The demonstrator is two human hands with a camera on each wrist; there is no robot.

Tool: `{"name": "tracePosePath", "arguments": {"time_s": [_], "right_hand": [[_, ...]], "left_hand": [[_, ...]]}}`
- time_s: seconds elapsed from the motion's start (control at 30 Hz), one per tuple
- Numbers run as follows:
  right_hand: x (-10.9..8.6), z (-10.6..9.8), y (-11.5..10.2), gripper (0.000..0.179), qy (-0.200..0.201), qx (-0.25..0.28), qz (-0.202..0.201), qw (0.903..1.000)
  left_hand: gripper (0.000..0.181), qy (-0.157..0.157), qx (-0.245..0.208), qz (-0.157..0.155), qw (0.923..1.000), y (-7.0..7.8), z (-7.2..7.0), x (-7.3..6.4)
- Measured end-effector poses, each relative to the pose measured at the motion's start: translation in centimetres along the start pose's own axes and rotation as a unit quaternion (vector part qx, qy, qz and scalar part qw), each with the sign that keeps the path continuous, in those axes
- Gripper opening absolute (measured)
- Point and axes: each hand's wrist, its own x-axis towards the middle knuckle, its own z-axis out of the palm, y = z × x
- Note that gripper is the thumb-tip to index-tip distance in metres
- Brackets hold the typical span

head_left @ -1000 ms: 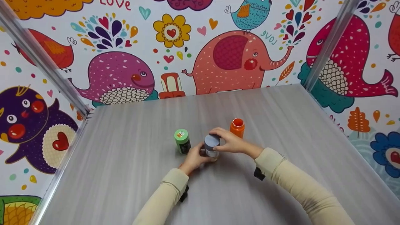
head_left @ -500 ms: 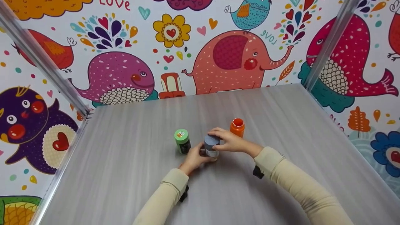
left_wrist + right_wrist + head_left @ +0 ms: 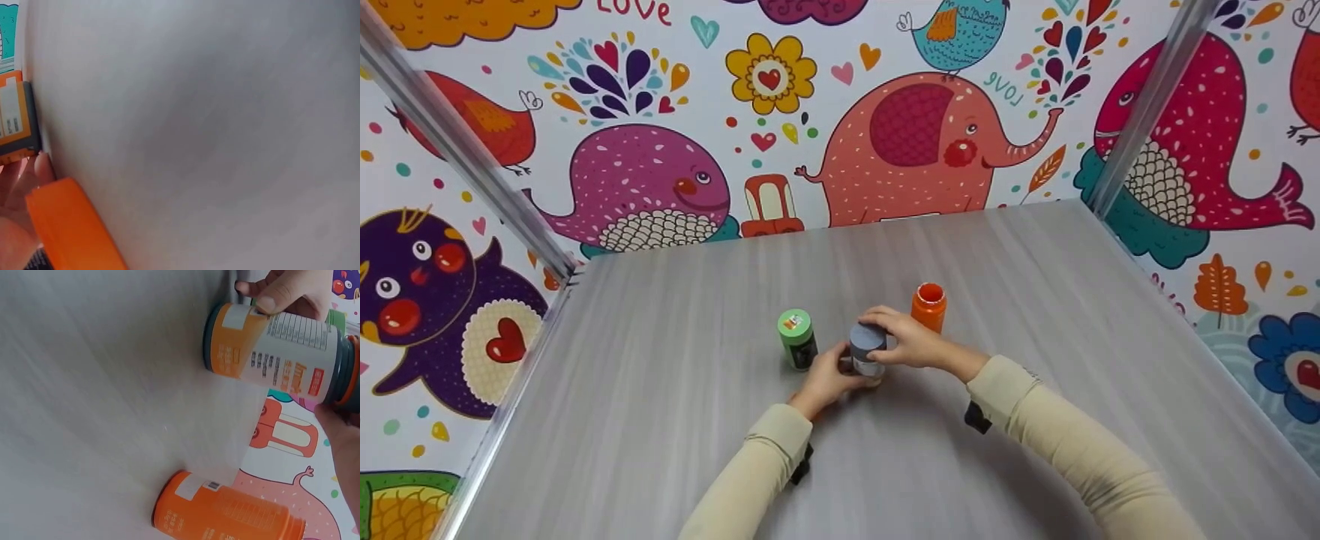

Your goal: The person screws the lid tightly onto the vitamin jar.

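A supplement bottle (image 3: 289, 354) with a white-and-orange label and dark grey base stands upright on the table. My left hand (image 3: 826, 381) grips its lower body; the thumb lies on the label in the right wrist view. My right hand (image 3: 916, 341) holds the bottle's grey cap (image 3: 867, 337), thumb and fingers on opposite sides. A strip of orange shows between the bottle's shoulder and the cap in the right wrist view. In the left wrist view an orange, ridge-edged lid-like piece (image 3: 76, 228) is beside my left hand; the head view hides it.
An orange bottle (image 3: 928, 311) with no cap stands behind my right hand, its mouth facing up. To the left is a green-capped bottle (image 3: 797, 339) with a dark label. The wood-grain table (image 3: 675, 390) meets a cartoon-printed wall (image 3: 660, 180) at the back, with metal posts in the corners.
Both hands stay on the bottle and its cap. My right hand and forearm shift very slightly; the other bottles stay in place.
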Motion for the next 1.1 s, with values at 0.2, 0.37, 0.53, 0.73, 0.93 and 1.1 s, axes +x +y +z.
{"name": "tracePosePath", "arguments": {"time_s": [0.2, 0.37, 0.53, 0.73, 0.93, 1.1], "right_hand": [[-0.06, 0.19, 0.08, 0.048, 0.010, 0.022, 0.005, 0.9997], [-0.12, 0.08, 0.02, 0.048, 0.004, 0.040, 0.013, 0.9991], [-0.08, -0.08, -0.01, 0.049, -0.009, 0.059, 0.022, 0.9980], [0.02, -0.10, 0.01, 0.050, -0.012, 0.088, 0.035, 0.9954], [-0.12, -0.02, 0.18, 0.051, -0.004, 0.122, 0.039, 0.9917], [-0.11, -0.04, 0.18, 0.052, -0.005, 0.127, 0.036, 0.9913]], "left_hand": [[0.056, 0.002, 0.004, 0.008, 1.0000, 0.01, -0.02, -0.06], [0.056, 0.002, 0.004, 0.010, 0.9999, -0.07, 0.04, -0.01], [0.058, 0.004, 0.000, 0.005, 1.0000, -0.24, 0.09, 0.10], [0.060, 0.005, 0.002, -0.017, 0.9998, -0.27, 0.08, 0.19], [0.059, 0.005, 0.004, -0.015, 0.9999, -0.26, 0.08, 0.31], [0.059, 0.004, -0.004, -0.009, 0.9999, -0.43, 0.05, 0.31]]}}
